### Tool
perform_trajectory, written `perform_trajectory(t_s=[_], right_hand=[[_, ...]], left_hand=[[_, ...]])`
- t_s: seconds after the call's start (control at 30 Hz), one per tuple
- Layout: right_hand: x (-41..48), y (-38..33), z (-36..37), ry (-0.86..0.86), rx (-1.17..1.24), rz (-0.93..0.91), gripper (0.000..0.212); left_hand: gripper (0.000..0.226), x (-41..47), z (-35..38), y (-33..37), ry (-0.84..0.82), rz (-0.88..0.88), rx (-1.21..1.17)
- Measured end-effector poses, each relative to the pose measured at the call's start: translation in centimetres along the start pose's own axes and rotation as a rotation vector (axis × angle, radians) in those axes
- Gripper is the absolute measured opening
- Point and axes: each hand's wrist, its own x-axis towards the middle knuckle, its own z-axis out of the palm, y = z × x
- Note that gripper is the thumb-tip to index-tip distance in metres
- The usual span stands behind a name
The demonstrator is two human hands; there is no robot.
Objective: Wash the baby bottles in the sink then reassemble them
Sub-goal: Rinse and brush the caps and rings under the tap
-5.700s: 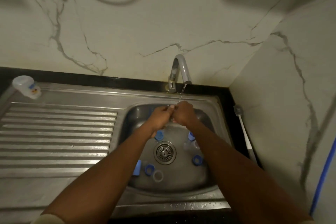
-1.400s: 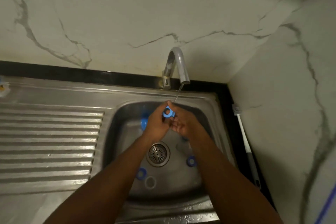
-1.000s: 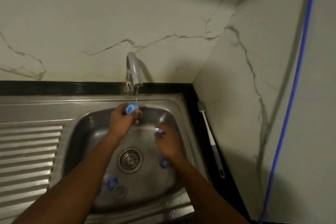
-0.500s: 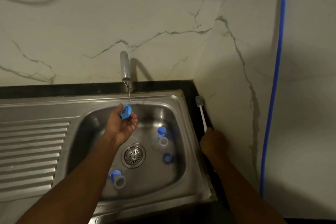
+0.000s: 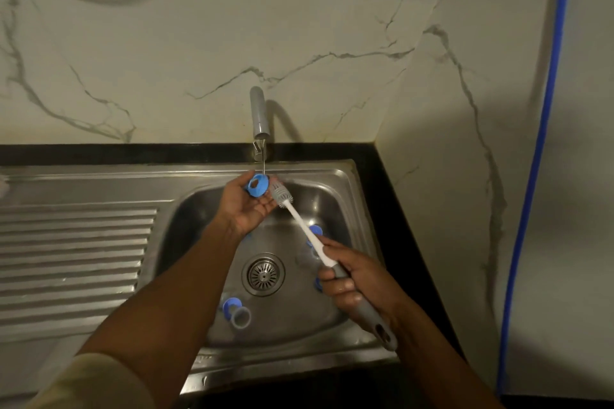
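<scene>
My left hand (image 5: 247, 204) holds a blue bottle ring (image 5: 256, 185) under the thin stream from the tap (image 5: 258, 118). My right hand (image 5: 354, 279) grips the grey handle of a bottle brush (image 5: 300, 224); its grey bristle head sits just right of the ring, beside my left fingertips. On the basin floor lie a blue ring with a clear ring (image 5: 235, 310) at the front left, and more blue parts (image 5: 315, 233) at the right, partly hidden by the brush and my right hand.
The steel sink (image 5: 345, 209) has a round drain (image 5: 263, 274) in the middle and a ribbed draining board (image 5: 73, 256) to the left. A black counter strip (image 5: 382, 183) runs behind and to the right. A blue hose (image 5: 538, 156) hangs on the right wall.
My right hand picked the brush up from the counter at the right and brought its head over to the ring. My left hand kept holding the ring under the water.
</scene>
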Motion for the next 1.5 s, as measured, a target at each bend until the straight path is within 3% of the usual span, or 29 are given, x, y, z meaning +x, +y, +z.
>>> perform_trajectory(t_s=[0.13,0.2,0.23,0.33,0.37,0.4,0.47,0.57,0.63,0.7,0.77,0.87,0.9,0.93,1.0,1.07,1.17,1.27,1.3,1.33,1.43,1.5], right_hand=[[1.3,0.5,1.1,-0.045,0.243,0.092,0.017],[1.9,0.7,1.2,0.046,0.120,0.041,0.014],[1.9,0.9,1.3,0.142,-0.098,-0.038,0.018],[2.5,1.9,0.6,0.467,-1.273,-0.333,0.046],[2.7,2.4,0.5,0.506,-1.486,-0.397,0.051],[2.9,2.9,0.7,0.508,-1.499,-0.435,0.052],[2.8,2.9,1.2,0.382,-1.071,-0.432,0.044],[1.8,0.8,1.3,0.192,-0.315,-0.110,0.028],[1.2,-0.1,1.6,0.051,-0.088,0.081,0.013],[1.0,-0.2,2.6,-0.014,-0.004,0.142,0.010],[1.6,0.3,2.8,0.116,-0.303,0.016,0.021],[3.8,1.8,2.0,0.460,-1.412,-0.324,0.043],[4.2,2.4,1.7,0.513,-1.611,-0.376,0.052],[4.4,2.8,1.7,0.547,-1.648,-0.425,0.058],[4.2,3.0,2.1,0.492,-1.536,-0.508,0.058],[3.1,2.5,2.8,0.368,-1.151,-0.445,0.049],[1.8,0.7,3.2,0.111,-0.275,-0.112,0.032],[1.2,-0.1,3.1,-0.018,0.016,0.082,0.015],[1.1,-0.2,3.2,0.018,-0.063,0.068,0.017],[1.1,-0.2,3.0,0.095,-0.301,-0.020,0.025],[1.8,0.1,2.6,0.458,-1.403,-0.395,0.047],[2.3,0.6,2.6,0.538,-1.668,-0.491,0.052]], left_hand=[[0.042,0.0,0.9,-0.9,-0.060,-0.060,0.010],[0.046,0.5,1.2,-0.9,-0.051,-0.041,0.036],[0.044,0.7,1.2,-0.9,-0.042,-0.021,0.077],[0.028,1.1,1.5,-0.9,0.019,0.054,0.227],[0.028,1.2,1.7,-0.8,0.037,0.082,0.259],[0.031,1.2,1.7,-0.8,0.040,0.095,0.273],[0.039,1.1,1.1,-0.4,0.016,0.074,0.263],[0.038,0.8,-0.8,0.1,-0.052,0.019,0.233],[0.033,0.8,-1.7,0.1,-0.095,0.004,0.183],[0.023,0.9,-1.4,-0.3,-0.123,-0.004,0.099],[0.017,1.1,-0.6,-0.8,-0.076,0.031,0.110],[0.036,1.2,0.3,-1.1,0.087,0.103,0.186],[0.044,1.3,0.6,-1.2,0.125,0.126,0.170],[0.048,1.5,0.9,-1.1,0.146,0.146,0.156],[0.049,1.5,1.3,-0.8,0.123,0.168,0.115],[0.043,1.2,1.6,-0.6,0.036,0.132,0.044],[0.037,0.2,1.8,-0.2,-0.029,0.070,-0.025],[0.039,-0.2,1.7,-0.1,-0.046,0.045,-0.025],[0.041,-0.1,1.4,-0.2,-0.034,0.036,-0.002],[0.040,0.1,1.1,-0.4,-0.019,0.033,0.034],[0.035,0.3,1.3,-0.7,0.024,0.071,0.108],[0.038,0.5,1.9,-0.4,0.026,0.082,0.099]])
